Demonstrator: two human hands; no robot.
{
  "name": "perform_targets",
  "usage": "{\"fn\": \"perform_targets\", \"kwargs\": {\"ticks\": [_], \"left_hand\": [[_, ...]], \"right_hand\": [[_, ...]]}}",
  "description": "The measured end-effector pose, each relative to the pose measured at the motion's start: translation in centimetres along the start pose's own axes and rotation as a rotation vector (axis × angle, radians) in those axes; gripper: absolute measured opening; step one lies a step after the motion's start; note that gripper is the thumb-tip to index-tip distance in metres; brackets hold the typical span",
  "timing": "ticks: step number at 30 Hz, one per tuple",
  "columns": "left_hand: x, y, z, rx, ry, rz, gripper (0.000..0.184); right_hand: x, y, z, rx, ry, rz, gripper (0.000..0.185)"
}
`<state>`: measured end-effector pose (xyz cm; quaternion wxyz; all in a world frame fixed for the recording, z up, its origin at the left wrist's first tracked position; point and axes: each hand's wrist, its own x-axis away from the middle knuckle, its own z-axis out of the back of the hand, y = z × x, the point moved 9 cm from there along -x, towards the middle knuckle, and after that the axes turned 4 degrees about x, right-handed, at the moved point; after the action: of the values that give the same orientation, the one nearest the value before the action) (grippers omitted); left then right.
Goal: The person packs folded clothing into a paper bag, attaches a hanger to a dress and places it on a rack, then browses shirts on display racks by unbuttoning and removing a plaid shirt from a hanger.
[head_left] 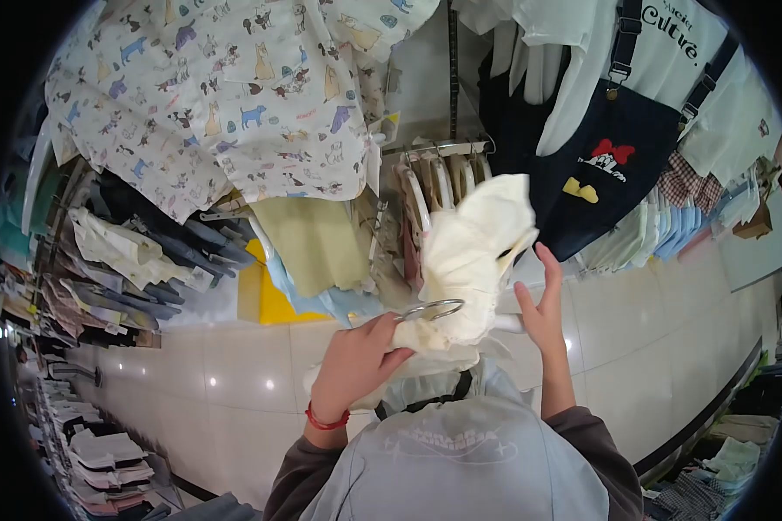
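Note:
A cream garment (473, 234) hangs in front of my chest, its upper part flipped up and away from me. The metal hook of a hanger (439, 306) curves out over the fabric. My left hand (356, 360), with a red cord at the wrist, is closed around the garment close to the hook. On the other side, my right hand (543, 304) has its thumb and index finger spread apart. It is beside the garment, near a white bar end that looks like part of the hanger. Whether its lower fingers touch that bar cannot be made out.
A white shirt with a dog print (252, 113) hangs at upper left. Dark overalls (613, 156) with a red bow motif hang at upper right. Racks of clothes (122, 286) line the left side. Folded clothes (104, 451) are stacked at lower left, above a tiled floor (243, 373).

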<state>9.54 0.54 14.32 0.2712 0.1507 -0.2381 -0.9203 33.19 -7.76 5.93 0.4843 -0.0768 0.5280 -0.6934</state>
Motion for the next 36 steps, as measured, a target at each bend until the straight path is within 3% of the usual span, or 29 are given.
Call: {"fn": "perform_targets", "kwargs": {"ticks": [2,6,9,10,13,14,16,19,23,25,29,33,34,36], "left_hand": [[0.3,0.0,0.9,0.009,-0.026,0.025,0.037],[0.0,-1.1,0.6,0.229,-0.153,0.016,0.039],[-0.5,-2.4,0.2,0.490,-0.233,0.050,0.040],[-0.7,-3.0,0.2,0.506,-0.241,0.047,0.041],[-0.6,-4.3,1.2,0.532,-0.161,0.058,0.041],[-0.6,-4.7,1.7,0.537,-0.118,0.064,0.041],[-0.2,-6.6,2.2,0.335,-0.102,0.077,0.040],[-0.4,-8.3,2.7,0.116,-0.018,0.149,0.038],[-0.4,-10.8,3.5,0.128,0.150,0.310,0.032],[-0.2,-11.2,4.3,0.292,0.263,0.326,0.027],[0.3,-12.1,5.4,0.554,0.424,0.321,0.021],[0.7,-13.0,5.1,0.620,0.382,0.322,0.022],[0.9,-13.6,4.9,0.663,0.380,0.314,0.021],[1.4,-14.0,4.7,0.724,0.353,0.300,0.021]], "right_hand": [[-0.3,-0.1,-0.2,-0.152,-0.026,-0.131,0.073],[3.1,-2.1,-8.0,-0.511,-0.970,-0.210,0.077],[3.8,-5.0,-10.8,-0.256,-0.933,0.101,0.072],[3.3,-4.8,-11.2,-0.325,-0.737,0.039,0.051],[2.4,-2.5,-10.0,-0.341,-0.659,-0.225,0.033],[1.6,-1.2,-9.0,-0.438,-0.461,-0.204,0.023],[0.7,2.3,-7.0,-0.511,-0.295,-0.360,0.019],[-2.3,0.3,-3.6,-0.501,-0.211,-0.178,0.018],[-3.2,-1.5,-2.5,-0.280,-0.298,-0.136,0.018],[-2.7,-3.9,-3.8,-0.159,-0.385,-0.064,0.017],[1.9,-5.7,-10.7,-0.113,-0.792,-0.037,0.017],[4.5,-5.2,-13.9,-0.116,-0.907,-0.044,0.016],[5.2,-3.9,-14.0,-0.156,-0.961,-0.204,0.022],[6.0,1.0,-14.3,-0.465,-0.855,-0.404,0.021]]}}
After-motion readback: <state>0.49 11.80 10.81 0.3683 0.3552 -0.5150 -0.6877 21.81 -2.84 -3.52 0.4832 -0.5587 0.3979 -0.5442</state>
